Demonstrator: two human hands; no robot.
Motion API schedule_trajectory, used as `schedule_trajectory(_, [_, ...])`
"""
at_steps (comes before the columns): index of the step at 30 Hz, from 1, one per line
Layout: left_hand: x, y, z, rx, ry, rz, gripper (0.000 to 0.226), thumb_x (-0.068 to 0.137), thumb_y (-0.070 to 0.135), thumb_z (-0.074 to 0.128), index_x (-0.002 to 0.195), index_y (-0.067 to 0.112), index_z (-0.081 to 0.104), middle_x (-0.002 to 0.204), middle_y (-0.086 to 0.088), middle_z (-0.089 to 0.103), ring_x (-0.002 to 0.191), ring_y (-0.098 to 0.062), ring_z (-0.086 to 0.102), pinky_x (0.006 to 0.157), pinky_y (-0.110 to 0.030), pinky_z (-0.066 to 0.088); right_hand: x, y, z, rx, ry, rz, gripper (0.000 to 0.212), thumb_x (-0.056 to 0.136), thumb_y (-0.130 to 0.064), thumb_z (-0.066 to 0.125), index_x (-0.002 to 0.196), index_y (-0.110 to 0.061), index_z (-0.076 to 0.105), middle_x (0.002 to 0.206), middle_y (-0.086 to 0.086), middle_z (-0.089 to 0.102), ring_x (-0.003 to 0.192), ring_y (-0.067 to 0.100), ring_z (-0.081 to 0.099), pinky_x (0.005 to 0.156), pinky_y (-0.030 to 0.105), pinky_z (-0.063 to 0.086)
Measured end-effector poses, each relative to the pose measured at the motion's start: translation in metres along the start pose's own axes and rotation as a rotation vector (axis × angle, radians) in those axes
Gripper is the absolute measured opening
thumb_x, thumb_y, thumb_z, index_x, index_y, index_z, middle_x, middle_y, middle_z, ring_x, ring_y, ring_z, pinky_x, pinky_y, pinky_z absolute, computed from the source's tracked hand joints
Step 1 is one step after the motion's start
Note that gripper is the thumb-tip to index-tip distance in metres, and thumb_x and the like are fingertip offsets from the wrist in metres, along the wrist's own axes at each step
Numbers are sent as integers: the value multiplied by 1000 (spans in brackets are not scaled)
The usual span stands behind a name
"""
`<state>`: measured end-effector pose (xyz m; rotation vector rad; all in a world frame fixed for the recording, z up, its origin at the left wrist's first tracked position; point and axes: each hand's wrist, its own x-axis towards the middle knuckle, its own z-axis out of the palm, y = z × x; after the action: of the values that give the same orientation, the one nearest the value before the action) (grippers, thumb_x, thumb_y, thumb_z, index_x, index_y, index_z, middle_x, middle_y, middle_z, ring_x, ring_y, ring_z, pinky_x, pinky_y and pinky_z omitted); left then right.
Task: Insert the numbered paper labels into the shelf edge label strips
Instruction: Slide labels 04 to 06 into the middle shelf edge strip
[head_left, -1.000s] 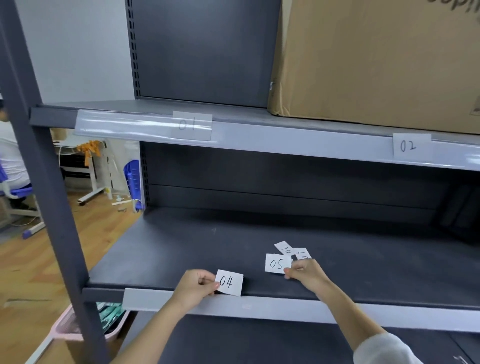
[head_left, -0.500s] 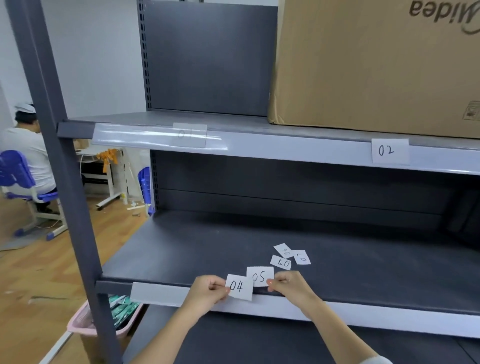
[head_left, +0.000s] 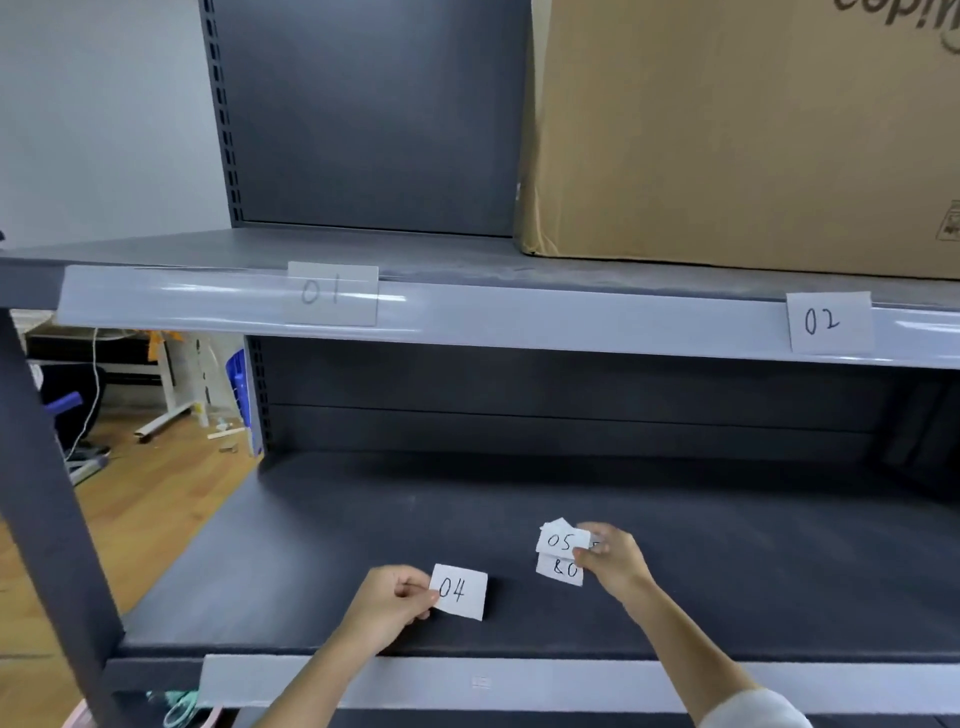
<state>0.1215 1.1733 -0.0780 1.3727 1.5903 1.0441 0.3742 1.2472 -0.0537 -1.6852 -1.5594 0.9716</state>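
Nearest you runs the lower shelf's label strip (head_left: 519, 680), and just above it your left hand (head_left: 387, 608) pinches the 04 label (head_left: 460, 591) by its left edge while your right hand (head_left: 613, 564) grips the 05 label (head_left: 562, 541) at its right side, over the loose labels (head_left: 560, 569) lying on the dark lower shelf (head_left: 311, 545). Beyond, the upper strip (head_left: 208, 299) carries 01 (head_left: 332, 293) behind the clear cover and 02 (head_left: 829, 322) further right. A cardboard box (head_left: 727, 130) sits on the upper shelf, with wooden floor (head_left: 156, 493) showing left of the upright post (head_left: 47, 519).
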Motion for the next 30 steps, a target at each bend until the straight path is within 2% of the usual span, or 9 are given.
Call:
schedule_trajectory(5, [11, 0, -10, 10, 46, 1, 21, 82, 0, 62, 67, 15, 66, 51, 6, 63, 43, 2, 55, 46, -9, 41, 26, -3, 3, -7, 107, 68, 22, 82, -4, 57, 104, -5, 60, 87, 8, 61, 75, 20, 56, 51, 19, 39])
schedule_trajectory(8, [19, 0, -15, 7, 89, -12, 23, 82, 1, 62, 65, 16, 66, 46, 6, 63, 44, 0, 55, 49, -12, 42, 39, -3, 7, -76, 114, 88, 9, 84, -5, 54, 83, -10, 62, 86, 9, 62, 71, 21, 55, 62, 29, 47])
schedule_trajectory(10, [22, -1, -16, 9, 118, -24, 25, 81, 1, 62, 64, 19, 64, 45, 7, 63, 45, -1, 56, 51, -14, 43, 45, -1, 10, -154, 119, 83, 8, 85, -9, 55, 85, -13, 62, 96, 9, 66, 80, 23, 57, 74, 32, 49])
schedule_trajectory(13, [25, -4, -18, 21, 132, -42, 24, 81, 0, 63, 65, 18, 64, 47, 6, 63, 43, 0, 56, 51, -15, 44, 52, 0, 15, -326, 137, 99, 21, 87, -17, 56, 105, -11, 64, 109, 7, 68, 102, 25, 59, 82, 31, 46])
schedule_trajectory(16, [27, -8, -20, 32, 141, -59, 25, 81, 0, 63, 64, 19, 64, 44, 7, 63, 42, 1, 56, 51, -15, 43, 55, 1, 16, -490, 109, 84, 9, 88, -24, 52, 87, -17, 58, 113, 5, 66, 116, 24, 50, 86, 31, 40])
schedule_trajectory(19, [28, -10, -21, 26, 155, -67, 26, 81, 0, 63, 63, 19, 63, 44, 7, 63, 41, 2, 55, 50, -14, 43, 61, 1, 17, -582, 66, 83, 22, 86, -34, 55, 73, -19, 46, 117, 3, 62, 119, 23, 45, 90, 29, 38])
schedule_trajectory(22, [29, -10, -21, 28, 150, -67, 25, 81, 0, 63, 64, 18, 64, 45, 7, 63, 42, 1, 55, 50, -13, 43, 65, 0, 19, -605, 72, 80, 21, 85, -35, 57, 95, -17, 60, 122, 3, 58, 121, 23, 42, 93, 30, 38])
schedule_trajectory(24, [29, -9, -21, 27, 144, -62, 24, 81, 0, 62, 65, 18, 64, 46, 7, 63, 42, 1, 55, 50, -13, 43, 66, 0, 19, -621, 85, 51, 29, 85, -34, 58, 111, -20, 59, 126, 3, 53, 123, 22, 40, 96, 30, 37])
schedule_trajectory(30, [23, -10, -25, 32, 135, -40, 24, 82, 0, 62, 66, 18, 64, 52, 7, 63, 41, 4, 54, 47, -10, 41, 56, -8, 19, -597, 132, -18, 24, 86, -25, 59, 107, -15, 54, 105, 3, 69, 106, 21, 57, 89, 29, 36])
